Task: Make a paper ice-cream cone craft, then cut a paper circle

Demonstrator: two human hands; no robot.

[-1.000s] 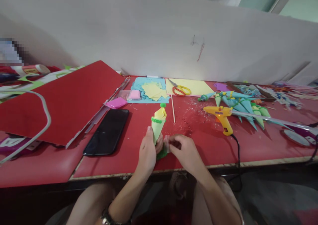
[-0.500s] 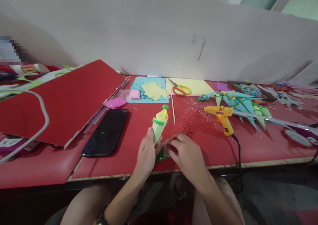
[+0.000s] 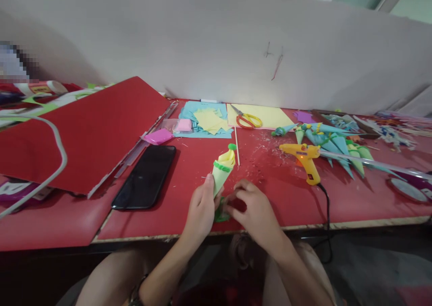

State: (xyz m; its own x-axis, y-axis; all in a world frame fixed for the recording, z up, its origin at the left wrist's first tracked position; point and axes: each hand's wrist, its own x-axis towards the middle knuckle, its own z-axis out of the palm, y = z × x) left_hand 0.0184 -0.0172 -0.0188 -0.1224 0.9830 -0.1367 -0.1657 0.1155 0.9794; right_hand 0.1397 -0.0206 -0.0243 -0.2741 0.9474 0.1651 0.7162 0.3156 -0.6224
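Cone [image 3: 220, 178], over the near middle of the surface [image 3: 297, 209], is clamped low by my left hand [image 3: 201, 205], likely sparing its trim [image 3: 222, 166]; whether my right fingers [image 3: 240, 195] pinch the packet [image 3: 221, 214], I can't tell.

matt paper cone [image 3: 221, 178], phone [image 3: 145, 177] – glossy and smooth, plastic glue gun [image 3: 306, 158]

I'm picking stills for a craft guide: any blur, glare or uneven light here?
Head view: the right hand looks slightly soft, the paper cone clearer; the green thing between the hands is hard to make out. Same view: a pale sheen on the red table at left, much darker below its front edge, and coarse pixel blocks at upper left.
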